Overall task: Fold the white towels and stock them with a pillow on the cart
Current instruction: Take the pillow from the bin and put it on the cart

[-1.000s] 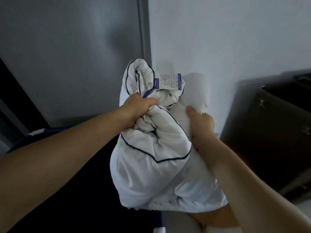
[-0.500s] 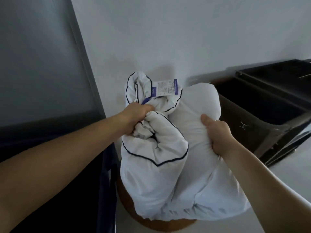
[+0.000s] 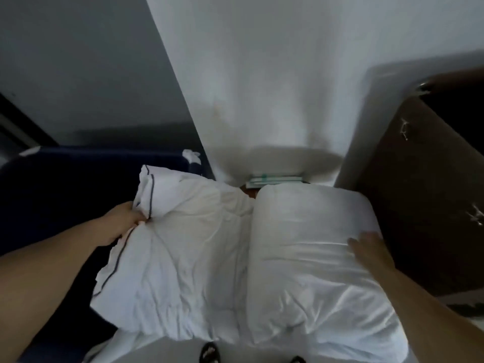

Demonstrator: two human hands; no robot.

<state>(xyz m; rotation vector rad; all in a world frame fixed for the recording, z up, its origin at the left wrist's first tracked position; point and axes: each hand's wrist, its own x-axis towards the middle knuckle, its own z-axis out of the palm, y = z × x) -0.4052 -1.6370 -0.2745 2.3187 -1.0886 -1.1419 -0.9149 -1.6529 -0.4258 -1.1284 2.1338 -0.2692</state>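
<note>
A white pillow (image 3: pixel 309 258) fills the lower centre and right of the frame, partly inside a white pillowcase (image 3: pixel 178 258) with dark piping that bunches at centre left. The left hand (image 3: pixel 123 224), at middle left, grips the piped edge of the pillowcase, fingers curled into the fabric. The right hand (image 3: pixel 369 251), at middle right, lies flat on the bare end of the pillow, fingers straight. Under the bundle, a small patch of brown surface (image 3: pixel 248 191) shows near some flat packets (image 3: pixel 275 179). Behind is a white wall (image 3: pixel 262 74); a dark cabinet (image 3: pixel 419 192) stands at right, dark blue fabric (image 3: pixel 65 192) at left.
</note>
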